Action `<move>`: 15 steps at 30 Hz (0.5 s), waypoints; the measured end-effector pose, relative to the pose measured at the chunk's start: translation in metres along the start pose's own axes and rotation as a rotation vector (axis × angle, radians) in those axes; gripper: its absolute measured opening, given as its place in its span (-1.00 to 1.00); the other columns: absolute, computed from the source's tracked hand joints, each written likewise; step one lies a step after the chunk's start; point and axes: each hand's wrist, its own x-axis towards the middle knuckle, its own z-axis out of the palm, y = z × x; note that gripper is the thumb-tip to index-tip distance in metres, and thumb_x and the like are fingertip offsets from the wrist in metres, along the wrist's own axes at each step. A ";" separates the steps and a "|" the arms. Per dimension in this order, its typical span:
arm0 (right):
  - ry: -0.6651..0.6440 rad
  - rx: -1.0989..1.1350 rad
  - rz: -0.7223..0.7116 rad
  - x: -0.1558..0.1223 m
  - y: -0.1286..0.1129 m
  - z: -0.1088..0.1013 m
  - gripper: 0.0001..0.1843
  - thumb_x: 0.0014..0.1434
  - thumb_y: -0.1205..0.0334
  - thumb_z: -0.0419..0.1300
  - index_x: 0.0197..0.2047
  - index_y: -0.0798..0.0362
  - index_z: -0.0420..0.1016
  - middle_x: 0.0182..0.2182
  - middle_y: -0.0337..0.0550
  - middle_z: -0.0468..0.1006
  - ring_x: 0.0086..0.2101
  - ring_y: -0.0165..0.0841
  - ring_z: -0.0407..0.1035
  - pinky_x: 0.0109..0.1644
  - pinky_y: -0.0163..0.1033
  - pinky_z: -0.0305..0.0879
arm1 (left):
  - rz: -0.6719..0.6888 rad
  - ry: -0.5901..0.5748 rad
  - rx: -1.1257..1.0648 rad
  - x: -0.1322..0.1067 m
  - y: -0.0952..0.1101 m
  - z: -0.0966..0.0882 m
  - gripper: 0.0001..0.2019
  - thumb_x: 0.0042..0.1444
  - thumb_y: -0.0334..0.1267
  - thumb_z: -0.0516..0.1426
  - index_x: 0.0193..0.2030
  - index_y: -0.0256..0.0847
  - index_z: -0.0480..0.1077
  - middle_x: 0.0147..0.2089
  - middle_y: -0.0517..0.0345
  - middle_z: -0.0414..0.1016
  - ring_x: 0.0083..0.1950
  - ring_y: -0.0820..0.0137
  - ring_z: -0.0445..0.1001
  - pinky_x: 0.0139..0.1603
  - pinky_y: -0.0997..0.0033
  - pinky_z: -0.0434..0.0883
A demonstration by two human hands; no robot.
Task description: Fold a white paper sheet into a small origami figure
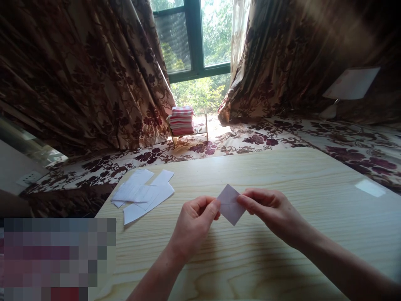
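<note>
Head view: both hands pinch a small paper square.

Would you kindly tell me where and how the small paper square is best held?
Probably pinch the paper square near its left and right corners, coming from either side: it looks thin and sits cornerwise, with the left hand and right hand gripping there.

A home, by its flowered curtains, matching cloth, shaded lamp and window.
</note>
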 end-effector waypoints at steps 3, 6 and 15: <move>-0.033 -0.024 0.006 0.002 0.004 -0.001 -0.66 0.14 0.00 0.14 -0.47 0.09 0.49 -0.55 -0.25 0.43 -0.47 -0.42 0.26 -0.39 -0.35 0.16 | 0.019 0.013 0.036 -0.001 0.000 0.001 -0.75 0.10 -0.19 0.10 -0.49 -0.29 0.43 -0.54 0.21 0.33 -0.45 0.48 0.27 -0.40 0.52 0.22; -0.111 -0.095 -0.006 0.004 0.005 0.000 -0.64 0.18 -0.01 0.09 -0.40 0.09 0.52 -0.47 -0.21 0.46 -0.40 -0.38 0.31 -0.34 -0.32 0.20 | 0.102 0.039 0.162 -0.003 0.000 0.003 -0.77 0.10 -0.25 0.10 -0.51 -0.28 0.45 -0.52 0.18 0.36 -0.43 0.46 0.29 -0.40 0.50 0.22; -0.094 -0.137 -0.133 0.005 -0.001 0.005 -0.75 0.18 0.10 0.13 -0.35 0.07 0.53 -0.30 -0.15 0.40 -0.27 -0.38 0.33 -0.28 -0.35 0.24 | 0.278 -0.002 0.375 -0.009 -0.003 0.009 -0.77 0.13 -0.31 0.07 -0.52 -0.28 0.42 -0.47 0.13 0.42 -0.36 0.41 0.37 -0.30 0.47 0.26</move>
